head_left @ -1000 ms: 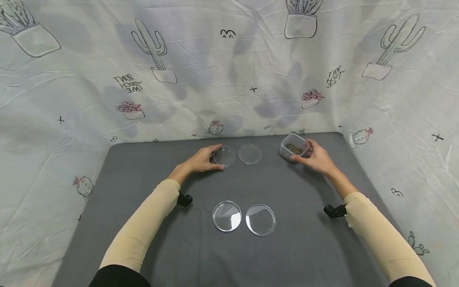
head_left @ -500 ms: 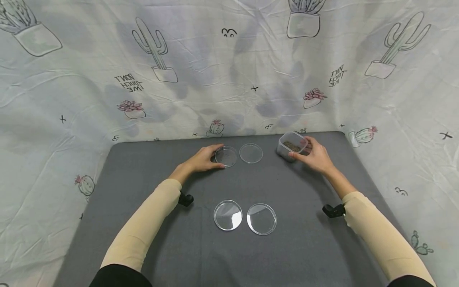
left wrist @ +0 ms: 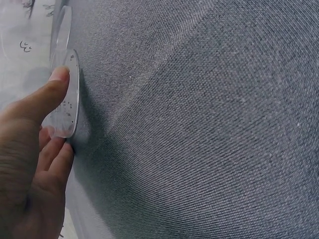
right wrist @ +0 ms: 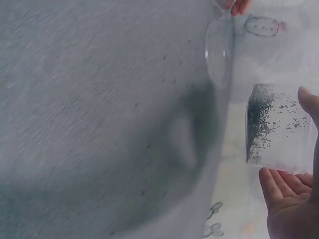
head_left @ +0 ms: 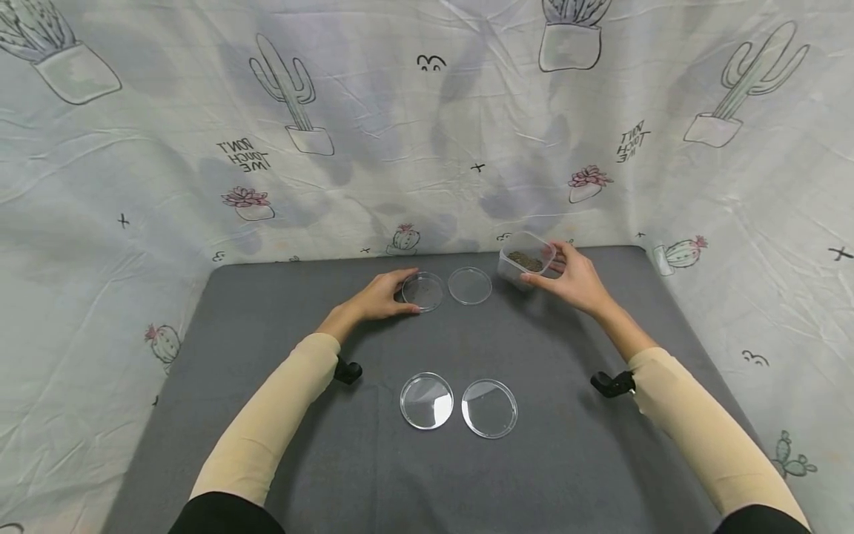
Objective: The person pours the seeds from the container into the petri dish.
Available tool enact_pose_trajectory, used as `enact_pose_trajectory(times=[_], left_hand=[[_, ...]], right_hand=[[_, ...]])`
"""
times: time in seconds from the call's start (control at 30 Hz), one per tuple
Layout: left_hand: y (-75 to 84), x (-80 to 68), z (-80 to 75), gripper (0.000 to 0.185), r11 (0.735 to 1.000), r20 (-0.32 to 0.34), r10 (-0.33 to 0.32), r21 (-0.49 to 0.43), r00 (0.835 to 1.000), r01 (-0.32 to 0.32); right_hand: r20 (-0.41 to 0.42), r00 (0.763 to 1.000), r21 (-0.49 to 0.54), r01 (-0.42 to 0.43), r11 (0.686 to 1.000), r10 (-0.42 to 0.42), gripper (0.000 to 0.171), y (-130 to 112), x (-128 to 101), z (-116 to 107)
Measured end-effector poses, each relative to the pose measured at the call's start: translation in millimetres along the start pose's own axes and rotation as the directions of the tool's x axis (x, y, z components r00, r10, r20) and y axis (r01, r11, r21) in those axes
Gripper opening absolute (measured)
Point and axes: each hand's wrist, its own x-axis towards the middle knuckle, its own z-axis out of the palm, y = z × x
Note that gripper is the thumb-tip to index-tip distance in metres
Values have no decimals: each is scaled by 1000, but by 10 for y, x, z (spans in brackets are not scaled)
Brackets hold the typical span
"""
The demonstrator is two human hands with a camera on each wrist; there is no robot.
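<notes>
My left hand (head_left: 380,298) grips the near-left rim of a clear petri dish (head_left: 423,291) at the back of the table, thumb on one side and fingers on the other. Dark specks show in that dish (left wrist: 73,97) in the left wrist view. Beside it on the right lies a second clear round dish (head_left: 470,286). My right hand (head_left: 572,280) holds a clear plastic tub (head_left: 512,267) between thumb and fingers. Dark, grainy matter (head_left: 525,261) lies in the tub. In the right wrist view the tub (right wrist: 279,127) hangs above the table, with grains along its wall.
Two more clear round dishes, a left one (head_left: 427,401) and a right one (head_left: 490,409), lie nearer the front on the grey table (head_left: 320,452). A cactus-print cloth (head_left: 373,111) hangs behind the table and at both sides.
My right hand has carried the tub leftward and raised it, closer to the second back dish. The left hand stays on its petri dish. The whole view has shifted slightly.
</notes>
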Motion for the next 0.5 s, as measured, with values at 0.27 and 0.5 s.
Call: enact_pose_trajectory(times=[0.27,0.5], left_hand=[[-9,4,0,90,1000,0,-20,-15,1000,20],[-37,17,13,90,999,3,-27,-25,1000,27]], right_hand=[[12,997,35,75,997,-75,97,-240,168,132],[48,990,14,130,991,-131,99,-477,320,274]])
